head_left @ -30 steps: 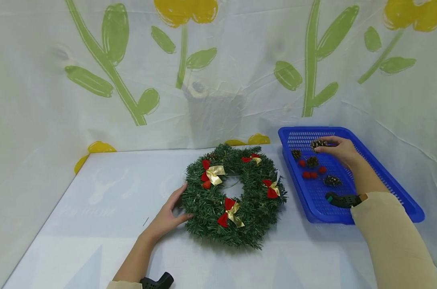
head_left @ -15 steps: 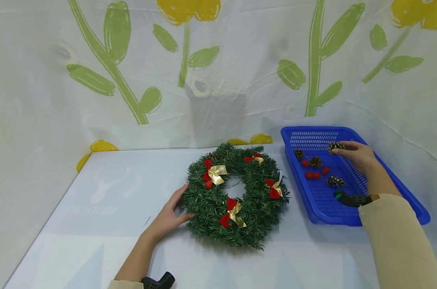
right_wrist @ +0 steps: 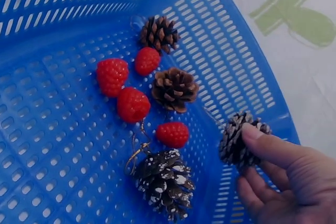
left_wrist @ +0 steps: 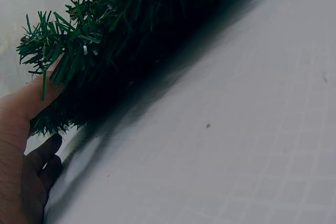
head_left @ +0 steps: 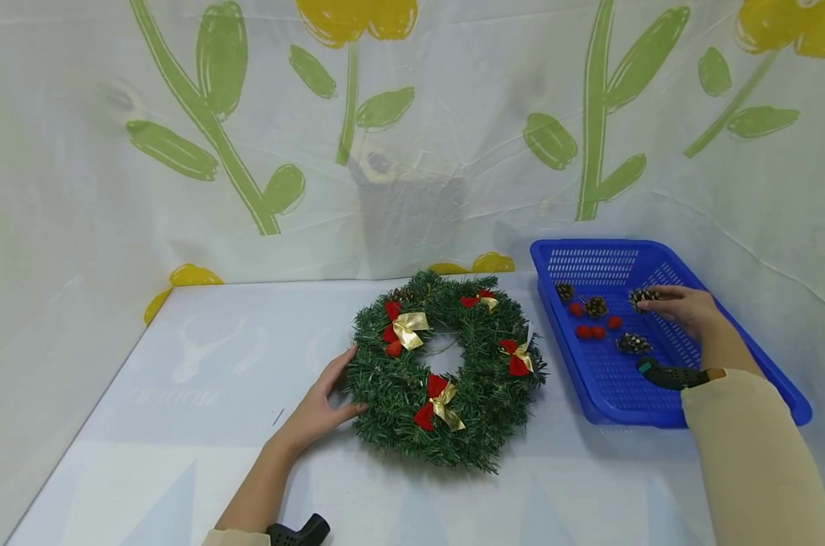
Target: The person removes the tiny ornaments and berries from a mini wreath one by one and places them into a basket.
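Observation:
In the head view a green artificial wreath [head_left: 385, 394] with red-and-gold bows lies on the table. My left hand [head_left: 320, 413] rests at its left edge, thumb and fingers spread against the outer needles. The left wrist view has the fingers [left_wrist: 42, 95] partly behind the sprigs of the wreath [left_wrist: 115, 35]. Over at the right, my right hand [head_left: 688, 312] pinches a white-tipped pinecone [right_wrist: 233, 142] between thumb and fingers, inside the blue basket [head_left: 590, 406]. In the basket also lie a frosted pinecone [right_wrist: 165, 182], two brown pinecones [right_wrist: 175, 89] and several red berries [right_wrist: 133, 104].
The basket's raised rim [head_left: 568, 364] stands a short way right of the wreath, near the back wall. A white cloth printed with flowers [head_left: 426, 205] closes off the back and sides. The white tabletop [head_left: 194, 409] spreads left of the wreath.
My right hand, holding the pinecone, has moved right and then lower into the basket. The left hand keeps its place at the wreath, and the head view has shifted slightly.

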`<move>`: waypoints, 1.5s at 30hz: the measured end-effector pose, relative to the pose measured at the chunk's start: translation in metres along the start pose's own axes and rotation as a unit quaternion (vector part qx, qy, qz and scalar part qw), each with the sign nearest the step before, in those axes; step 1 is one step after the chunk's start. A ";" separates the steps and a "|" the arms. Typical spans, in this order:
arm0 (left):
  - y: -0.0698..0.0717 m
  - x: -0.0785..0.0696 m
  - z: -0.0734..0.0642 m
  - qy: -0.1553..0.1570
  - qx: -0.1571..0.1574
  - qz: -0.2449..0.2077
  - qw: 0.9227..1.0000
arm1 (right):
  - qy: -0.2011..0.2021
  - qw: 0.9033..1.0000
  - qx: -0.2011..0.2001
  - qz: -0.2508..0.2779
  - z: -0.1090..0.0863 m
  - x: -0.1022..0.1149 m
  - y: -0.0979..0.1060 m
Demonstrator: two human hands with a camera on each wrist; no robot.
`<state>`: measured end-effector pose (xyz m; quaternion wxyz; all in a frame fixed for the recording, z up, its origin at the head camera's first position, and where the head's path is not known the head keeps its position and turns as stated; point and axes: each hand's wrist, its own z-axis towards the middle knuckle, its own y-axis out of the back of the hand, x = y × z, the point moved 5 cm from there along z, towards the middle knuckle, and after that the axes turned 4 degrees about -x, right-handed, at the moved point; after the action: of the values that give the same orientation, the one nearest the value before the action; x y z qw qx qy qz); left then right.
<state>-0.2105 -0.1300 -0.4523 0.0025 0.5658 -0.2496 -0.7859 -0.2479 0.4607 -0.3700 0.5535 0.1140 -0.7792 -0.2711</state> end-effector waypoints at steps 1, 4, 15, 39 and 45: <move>0.000 0.000 0.000 0.001 0.000 0.000 1.000 | 0.002 1.000 0.002 -0.008 0.000 0.000 0.000; 0.000 0.000 0.000 0.001 0.001 0.001 1.000 | 0.003 1.000 0.005 -0.018 0.000 -0.002 -0.002; 0.002 -0.002 0.001 -0.003 0.000 0.004 1.000 | -0.006 0.997 0.036 -0.072 0.000 -0.011 -0.006; 0.002 0.000 -0.001 -0.002 -0.002 0.003 1.000 | 0.013 0.993 0.058 -0.097 -0.001 -0.008 -0.013; 0.000 0.000 0.000 0.003 0.000 0.000 1.000 | 0.031 0.994 0.029 -0.102 0.001 -0.003 -0.009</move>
<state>-0.2105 -0.1304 -0.4522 0.0035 0.5683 -0.2499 -0.7840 -0.2492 0.4553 -0.3778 0.5431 0.2171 -0.7535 -0.3003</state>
